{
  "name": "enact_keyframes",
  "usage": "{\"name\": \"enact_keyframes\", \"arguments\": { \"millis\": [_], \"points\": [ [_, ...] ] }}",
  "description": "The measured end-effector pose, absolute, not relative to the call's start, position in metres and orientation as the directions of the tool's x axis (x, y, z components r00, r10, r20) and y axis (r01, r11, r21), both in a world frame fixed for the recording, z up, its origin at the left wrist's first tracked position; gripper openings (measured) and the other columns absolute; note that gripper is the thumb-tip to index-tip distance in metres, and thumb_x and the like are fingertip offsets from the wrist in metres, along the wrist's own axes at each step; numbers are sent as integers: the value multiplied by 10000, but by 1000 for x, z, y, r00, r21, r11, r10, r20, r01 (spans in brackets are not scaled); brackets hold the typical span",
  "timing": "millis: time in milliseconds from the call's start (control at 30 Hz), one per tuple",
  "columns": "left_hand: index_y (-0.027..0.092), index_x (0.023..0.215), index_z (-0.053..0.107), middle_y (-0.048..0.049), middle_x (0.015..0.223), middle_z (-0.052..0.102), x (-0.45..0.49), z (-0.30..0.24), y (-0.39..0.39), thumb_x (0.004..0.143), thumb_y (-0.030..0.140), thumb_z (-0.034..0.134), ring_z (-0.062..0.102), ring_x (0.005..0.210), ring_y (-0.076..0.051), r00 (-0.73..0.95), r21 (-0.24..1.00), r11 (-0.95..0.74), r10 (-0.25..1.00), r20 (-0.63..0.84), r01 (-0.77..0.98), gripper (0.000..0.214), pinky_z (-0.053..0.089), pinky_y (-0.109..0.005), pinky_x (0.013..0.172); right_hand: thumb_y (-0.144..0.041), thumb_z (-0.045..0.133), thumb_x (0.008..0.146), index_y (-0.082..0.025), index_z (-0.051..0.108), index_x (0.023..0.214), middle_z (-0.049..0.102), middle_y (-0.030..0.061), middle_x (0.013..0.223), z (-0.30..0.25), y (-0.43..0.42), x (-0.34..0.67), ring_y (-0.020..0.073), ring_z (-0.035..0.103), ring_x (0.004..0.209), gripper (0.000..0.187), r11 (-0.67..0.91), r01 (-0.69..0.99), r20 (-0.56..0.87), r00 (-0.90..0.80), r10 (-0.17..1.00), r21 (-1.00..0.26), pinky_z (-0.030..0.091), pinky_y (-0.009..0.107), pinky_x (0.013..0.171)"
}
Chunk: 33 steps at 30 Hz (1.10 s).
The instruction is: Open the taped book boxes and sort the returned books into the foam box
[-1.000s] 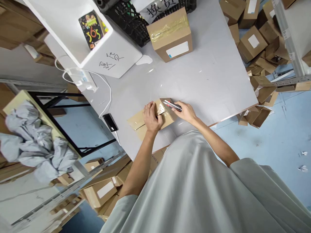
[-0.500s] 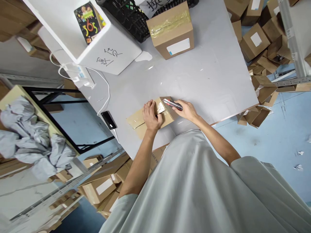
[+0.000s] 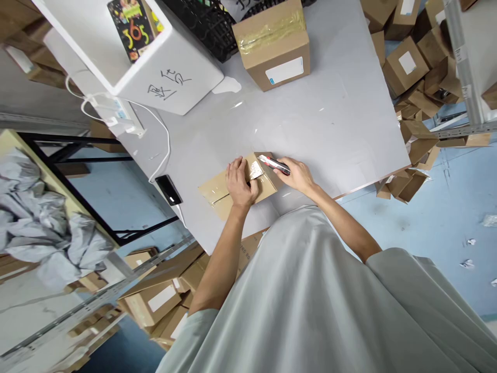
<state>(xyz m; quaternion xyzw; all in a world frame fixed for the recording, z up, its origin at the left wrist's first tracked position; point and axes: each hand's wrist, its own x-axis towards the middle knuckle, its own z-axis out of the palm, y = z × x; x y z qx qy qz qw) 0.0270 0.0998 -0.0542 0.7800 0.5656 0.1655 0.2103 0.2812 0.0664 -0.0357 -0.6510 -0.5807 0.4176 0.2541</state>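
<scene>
A small brown cardboard box [image 3: 266, 187] lies on the grey table in front of me, with clear tape and a shiny crinkled label [image 3: 255, 170] on its top. My left hand [image 3: 241, 184] presses on the box, its fingers reaching to the far edge and its thumb beside the label; it is closed on the box. In my right hand [image 3: 297, 175] is a utility knife [image 3: 275, 165] with a black and red handle. The knife's front end points left, over the box's right end close to the label. Whether its blade touches the cardboard is too small to tell.
A larger taped box [image 3: 285, 70] stands at the table's back, beside a black crate [image 3: 215, 31] and a white foam box [image 3: 166, 83]. A phone [image 3: 168, 190] on a cable and a power strip [image 3: 124, 116] lie left. Cardboard boxes [image 3: 407, 67] pile up beyond the right edge.
The view has shifted slightly, so the surroundings sit a little further left and up. Both hands keep nearly the same place on the box and knife.
</scene>
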Motion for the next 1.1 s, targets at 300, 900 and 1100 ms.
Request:
{"name": "enact_keyframes", "arguments": {
  "millis": [300,900,1100],
  "points": [
    [165,1570,562,-210,1661,568,29,-54,100,893,363,598,446,1631,-385,298,524,-261,954,14,811,706,201,-620,1404,-369,656,1067,-251,733,1333,805,67,1357,-36,64,281,278,774,1195,300,-177,551,-234,-35,972,-816,592,390,1052],
    [175,1595,545,-209,1703,528,35,-49,102,868,387,599,388,1664,-412,268,548,-190,961,-65,815,759,133,-668,1411,-352,647,1072,-265,725,1349,809,68,1281,-22,28,288,270,781,1115,301,-138,614,-277,-137,951,-777,585,342,940],
    [174,1603,544,-193,1694,544,34,-51,107,889,354,576,421,1649,-386,282,529,-223,959,-33,819,737,178,-648,1410,-367,687,1057,-275,772,1247,831,82,1178,-14,-51,278,266,807,969,227,-92,671,-430,-358,829,-735,597,340,817]
  ]
}}
